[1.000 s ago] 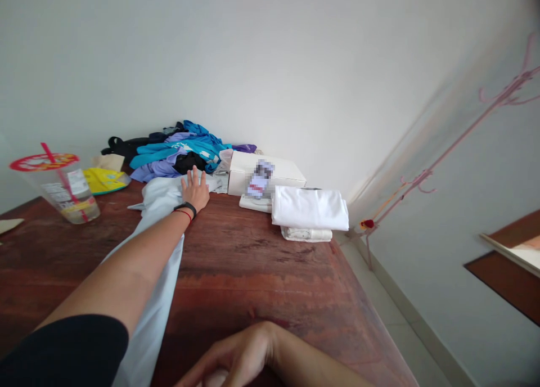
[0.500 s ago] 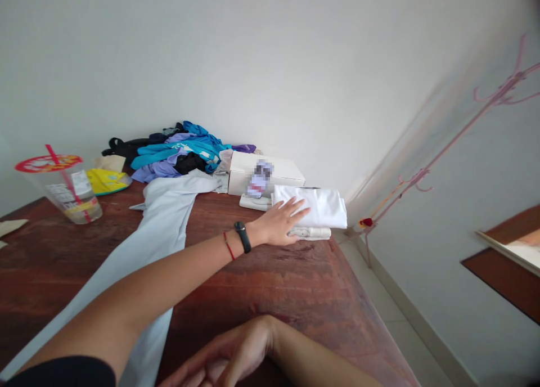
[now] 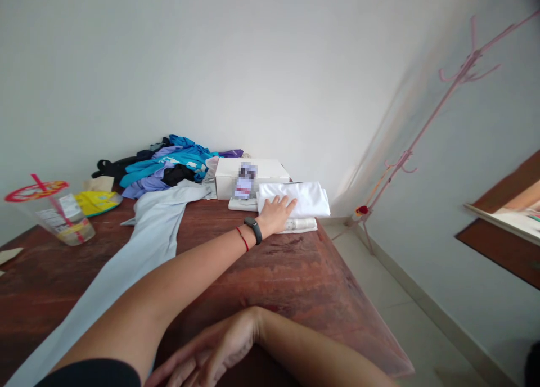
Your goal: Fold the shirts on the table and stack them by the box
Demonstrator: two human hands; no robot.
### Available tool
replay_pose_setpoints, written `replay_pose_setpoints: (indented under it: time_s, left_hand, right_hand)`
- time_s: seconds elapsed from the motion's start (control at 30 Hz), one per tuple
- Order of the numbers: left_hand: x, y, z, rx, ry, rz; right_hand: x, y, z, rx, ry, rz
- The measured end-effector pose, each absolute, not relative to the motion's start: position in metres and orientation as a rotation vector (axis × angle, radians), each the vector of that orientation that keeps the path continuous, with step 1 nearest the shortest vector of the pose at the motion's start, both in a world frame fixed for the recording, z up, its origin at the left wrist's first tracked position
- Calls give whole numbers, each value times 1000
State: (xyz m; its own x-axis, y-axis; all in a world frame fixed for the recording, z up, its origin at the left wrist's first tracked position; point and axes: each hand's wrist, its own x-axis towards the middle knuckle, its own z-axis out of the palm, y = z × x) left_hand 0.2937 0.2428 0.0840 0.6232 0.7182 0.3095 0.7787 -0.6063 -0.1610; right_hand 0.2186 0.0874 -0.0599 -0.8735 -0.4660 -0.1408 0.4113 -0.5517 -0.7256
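Note:
My left hand, with a black wristband and a red string on the wrist, reaches across the table. Its fingers are spread flat on a folded white garment, which lies on another folded off-white cloth. Low in the view, my right hand is bent at the wrist with its fingers loosely apart and nothing visible in them. Part of its fingers is cut off by the lower edge. A long pale grey garment stretches over the table left of my arms, partly hidden by my left forearm.
A white box stands behind the folded stack. Farther left are a pile of blue, purple and black clothes, a yellow packet and a plastic cup with straw. A pink coat stand leans beyond the table's right edge.
The camera view has shifted a little right. My left hand stays on the folded white garment, its fingers now drawn slightly closer together. My right hand keeps nearly the same pose.

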Motion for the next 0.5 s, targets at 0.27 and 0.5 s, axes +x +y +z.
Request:
replay_pose_setpoints:
  time_s: [0.27, 0.5]
  left_hand:
    - [319, 253, 92, -2537, -1363, -269]
    - [325, 248, 88, -2463, -1399, -309]
  right_hand:
    - [232, 82, -26, -143, 1129, -2459]
    - [268, 99, -3, -140, 1277, -2613]
